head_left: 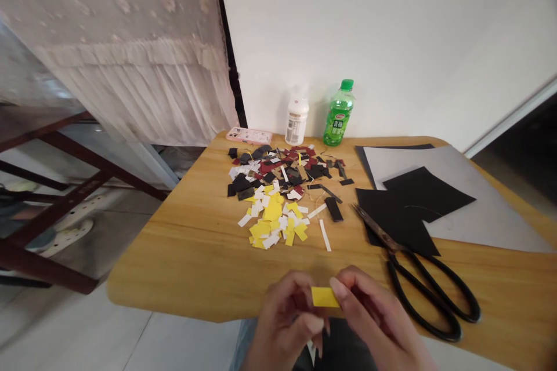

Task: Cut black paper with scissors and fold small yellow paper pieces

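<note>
My left hand [285, 324] and my right hand [374, 316] meet just over the near edge of the wooden table [187, 266]. Between their fingertips they pinch a small yellow paper rectangle [325, 297]. Beyond them lies a heap of cut paper scraps [270, 191] in yellow, white, black and dark red. A loose white strip [325, 235] and a black strip [333, 208] lie at its near right side. Large black-handled scissors [418, 278] rest to the right of my right hand, their blades on a black paper sheet [398, 217].
A grey board [483, 203] with black sheets covers the table's right side. At the back stand a white bottle [297, 119] and a green bottle [339, 116], with a pink phone [249, 136] to their left. A lace curtain [130, 69] and a dark-red metal frame [61, 197] are at left.
</note>
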A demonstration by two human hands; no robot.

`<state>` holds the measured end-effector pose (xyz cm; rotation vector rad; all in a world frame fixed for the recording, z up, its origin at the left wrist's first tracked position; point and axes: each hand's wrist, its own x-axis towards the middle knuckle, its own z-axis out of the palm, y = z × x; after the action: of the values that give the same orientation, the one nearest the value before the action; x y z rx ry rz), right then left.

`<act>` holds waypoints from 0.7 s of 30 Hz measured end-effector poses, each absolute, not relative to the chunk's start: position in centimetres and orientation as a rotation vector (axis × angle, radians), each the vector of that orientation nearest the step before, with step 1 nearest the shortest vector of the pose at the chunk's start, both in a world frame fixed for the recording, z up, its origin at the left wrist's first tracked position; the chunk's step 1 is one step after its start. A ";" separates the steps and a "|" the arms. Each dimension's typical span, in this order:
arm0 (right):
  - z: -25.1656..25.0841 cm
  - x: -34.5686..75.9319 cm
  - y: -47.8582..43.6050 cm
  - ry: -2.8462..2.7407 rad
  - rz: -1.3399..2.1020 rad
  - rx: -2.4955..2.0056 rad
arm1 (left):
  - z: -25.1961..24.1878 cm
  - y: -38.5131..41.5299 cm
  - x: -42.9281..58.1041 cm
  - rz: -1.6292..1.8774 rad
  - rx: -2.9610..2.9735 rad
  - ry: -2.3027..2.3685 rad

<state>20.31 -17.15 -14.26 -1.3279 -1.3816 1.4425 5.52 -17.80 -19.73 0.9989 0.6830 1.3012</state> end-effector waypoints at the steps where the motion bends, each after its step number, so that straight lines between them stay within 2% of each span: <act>1: -14.4 20.2 -17.1 -1.350 1.456 -1.328 | -19.7 -17.7 5.5 1.350 1.006 0.672; 7: -14.4 19.2 -17.4 -1.404 1.397 -1.296 | -20.0 -17.7 5.1 1.580 1.117 0.856; 11: -13.7 19.8 -16.3 -1.611 1.391 -1.215 | -20.4 -17.9 5.1 1.616 1.052 0.873; 17: -12.3 21.7 -8.1 -2.362 0.596 -1.380 | -20.2 -17.9 5.1 1.629 1.045 0.870; 21: -12.8 20.4 -4.0 -2.623 0.621 -1.312 | -20.4 -17.4 5.0 1.651 1.207 0.796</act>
<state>20.37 -3.98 -12.81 -1.3121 -2.6227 0.6211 4.96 -17.37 -20.42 1.2068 0.7957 1.6512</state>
